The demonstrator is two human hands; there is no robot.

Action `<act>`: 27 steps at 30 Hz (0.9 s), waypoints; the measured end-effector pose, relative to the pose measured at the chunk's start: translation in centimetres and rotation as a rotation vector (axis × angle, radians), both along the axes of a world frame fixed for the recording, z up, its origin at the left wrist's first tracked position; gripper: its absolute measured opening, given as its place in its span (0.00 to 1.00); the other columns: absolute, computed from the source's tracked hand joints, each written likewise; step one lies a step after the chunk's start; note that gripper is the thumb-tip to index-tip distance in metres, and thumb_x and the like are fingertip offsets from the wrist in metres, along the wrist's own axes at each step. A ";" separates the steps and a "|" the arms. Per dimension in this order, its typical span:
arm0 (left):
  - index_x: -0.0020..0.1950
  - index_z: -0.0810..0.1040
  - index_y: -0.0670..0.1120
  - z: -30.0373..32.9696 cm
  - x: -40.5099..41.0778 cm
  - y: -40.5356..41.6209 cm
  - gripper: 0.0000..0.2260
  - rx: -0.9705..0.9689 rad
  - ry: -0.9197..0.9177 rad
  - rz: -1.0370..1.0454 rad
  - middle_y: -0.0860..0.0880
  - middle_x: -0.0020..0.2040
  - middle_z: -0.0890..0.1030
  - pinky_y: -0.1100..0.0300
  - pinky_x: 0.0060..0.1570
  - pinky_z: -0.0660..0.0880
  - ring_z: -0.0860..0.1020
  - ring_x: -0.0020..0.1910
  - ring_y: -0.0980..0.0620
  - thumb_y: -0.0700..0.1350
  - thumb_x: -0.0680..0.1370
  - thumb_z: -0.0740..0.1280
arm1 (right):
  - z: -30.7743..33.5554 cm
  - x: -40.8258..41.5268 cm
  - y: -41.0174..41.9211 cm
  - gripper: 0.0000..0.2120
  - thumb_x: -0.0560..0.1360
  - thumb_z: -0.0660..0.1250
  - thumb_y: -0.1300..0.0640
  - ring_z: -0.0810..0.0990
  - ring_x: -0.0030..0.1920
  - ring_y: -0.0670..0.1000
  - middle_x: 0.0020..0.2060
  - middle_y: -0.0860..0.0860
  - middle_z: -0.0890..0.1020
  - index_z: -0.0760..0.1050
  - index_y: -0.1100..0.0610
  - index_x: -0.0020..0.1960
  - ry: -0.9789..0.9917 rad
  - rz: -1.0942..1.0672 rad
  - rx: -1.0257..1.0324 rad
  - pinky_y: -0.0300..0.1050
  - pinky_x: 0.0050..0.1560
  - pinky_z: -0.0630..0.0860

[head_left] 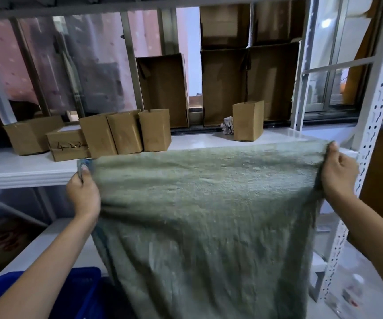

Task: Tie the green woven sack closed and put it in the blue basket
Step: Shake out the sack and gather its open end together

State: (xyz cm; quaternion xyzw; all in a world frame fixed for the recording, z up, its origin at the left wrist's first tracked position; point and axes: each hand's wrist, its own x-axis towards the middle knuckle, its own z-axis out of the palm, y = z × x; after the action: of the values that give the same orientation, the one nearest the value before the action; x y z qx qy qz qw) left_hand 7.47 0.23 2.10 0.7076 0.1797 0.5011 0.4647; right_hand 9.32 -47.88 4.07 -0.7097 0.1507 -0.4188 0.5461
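White shelf (24,166) far; your left hand (83,194) and right hand (338,173) pinch the sack (209,215) corners, basket (87,293) near left.

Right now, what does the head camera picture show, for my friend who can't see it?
Two hands, left hand and right hand, hold a green woven sack stretched wide by its top corners before a white shelf of cardboard boxes. A blue basket sits below left.
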 end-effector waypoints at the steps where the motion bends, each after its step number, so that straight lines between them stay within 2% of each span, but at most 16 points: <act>1: 0.40 0.72 0.35 0.0 -0.1 0.2 0.21 0.053 0.018 0.016 0.38 0.34 0.72 0.53 0.38 0.63 0.70 0.37 0.43 0.50 0.82 0.53 | -0.1 -0.1 -0.4 0.28 0.79 0.51 0.38 0.60 0.29 0.52 0.26 0.53 0.62 0.58 0.57 0.29 0.009 -0.007 -0.007 0.48 0.31 0.56; 3: 0.38 0.71 0.35 0.1 0.0 0.1 0.22 0.108 0.035 0.022 0.36 0.35 0.72 0.52 0.38 0.63 0.70 0.37 0.42 0.50 0.82 0.52 | 0.0 -0.2 -0.7 0.28 0.80 0.51 0.41 0.59 0.27 0.53 0.25 0.54 0.61 0.57 0.57 0.28 0.011 -0.027 -0.013 0.49 0.30 0.54; 7: 0.34 0.66 0.37 0.7 0.3 0.3 0.23 0.130 0.040 0.036 0.39 0.32 0.69 0.52 0.37 0.60 0.68 0.35 0.43 0.52 0.82 0.53 | 0.5 -0.4 -0.7 0.28 0.82 0.51 0.46 0.58 0.26 0.53 0.24 0.55 0.61 0.56 0.59 0.26 -0.031 -0.076 -0.058 0.51 0.28 0.54; 12: 0.33 0.67 0.35 0.5 0.2 0.7 0.26 0.175 0.027 0.061 0.38 0.31 0.70 0.51 0.35 0.60 0.68 0.33 0.43 0.53 0.82 0.53 | 0.3 -0.7 -1.1 0.27 0.82 0.51 0.48 0.58 0.26 0.52 0.25 0.56 0.60 0.64 0.65 0.32 -0.063 -0.089 -0.093 0.45 0.25 0.55; 15: 0.35 0.70 0.33 0.2 0.1 0.9 0.27 0.189 0.032 0.050 0.37 0.32 0.73 0.51 0.36 0.63 0.71 0.34 0.41 0.54 0.81 0.53 | 0.2 -0.4 -1.3 0.26 0.82 0.51 0.47 0.58 0.28 0.54 0.29 0.58 0.64 0.65 0.64 0.33 -0.068 -0.091 -0.083 0.48 0.32 0.56; 17: 0.35 0.69 0.33 0.3 -0.1 0.9 0.27 0.174 0.023 0.026 0.38 0.31 0.71 0.51 0.34 0.62 0.69 0.32 0.43 0.55 0.81 0.53 | 0.3 -0.3 -1.3 0.26 0.82 0.51 0.46 0.58 0.27 0.53 0.29 0.58 0.65 0.65 0.64 0.32 -0.069 -0.071 -0.066 0.48 0.32 0.58; 18: 0.35 0.68 0.32 0.3 -0.2 0.9 0.27 0.161 0.020 0.021 0.39 0.30 0.69 0.52 0.32 0.60 0.67 0.31 0.44 0.55 0.81 0.54 | 0.3 -0.3 -1.3 0.26 0.81 0.51 0.46 0.59 0.25 0.51 0.27 0.57 0.66 0.64 0.63 0.31 -0.069 -0.049 -0.061 0.47 0.30 0.58; 19: 0.35 0.68 0.33 0.5 -0.3 0.8 0.27 0.147 0.017 0.011 0.40 0.30 0.67 0.54 0.31 0.60 0.65 0.30 0.46 0.55 0.81 0.54 | 0.4 -0.3 -1.3 0.27 0.81 0.52 0.46 0.60 0.23 0.48 0.22 0.50 0.66 0.61 0.62 0.30 -0.067 -0.020 -0.054 0.45 0.26 0.58; 21: 0.33 0.65 0.37 1.0 -0.3 0.6 0.24 0.110 0.018 -0.028 0.44 0.28 0.63 0.59 0.27 0.57 0.61 0.28 0.50 0.55 0.81 0.55 | 0.5 -0.3 -1.3 0.26 0.81 0.52 0.44 0.61 0.17 0.47 0.13 0.45 0.62 0.57 0.56 0.28 -0.058 0.043 -0.008 0.38 0.19 0.51; 24: 0.30 0.59 0.45 1.8 -0.1 1.0 0.22 0.066 0.068 -0.108 0.47 0.28 0.59 0.55 0.29 0.54 0.58 0.28 0.51 0.54 0.81 0.57 | 0.9 -0.1 -1.6 0.24 0.79 0.54 0.42 0.58 0.21 0.44 0.13 0.44 0.60 0.55 0.52 0.29 -0.038 0.084 0.076 0.42 0.25 0.53; 27: 0.30 0.63 0.48 2.5 0.6 2.2 0.20 -0.054 0.056 -0.224 0.49 0.30 0.64 0.58 0.31 0.59 0.64 0.31 0.53 0.54 0.80 0.59 | 1.4 0.3 -2.1 0.24 0.77 0.56 0.40 0.59 0.28 0.49 0.22 0.47 0.62 0.56 0.52 0.29 -0.012 0.111 0.091 0.46 0.32 0.54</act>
State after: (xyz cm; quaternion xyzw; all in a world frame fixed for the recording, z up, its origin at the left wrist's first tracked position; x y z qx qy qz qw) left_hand 8.07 2.42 4.61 0.7240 0.1257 0.4211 0.5317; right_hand 9.64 -49.95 5.48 -0.6888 0.1269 -0.3847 0.6012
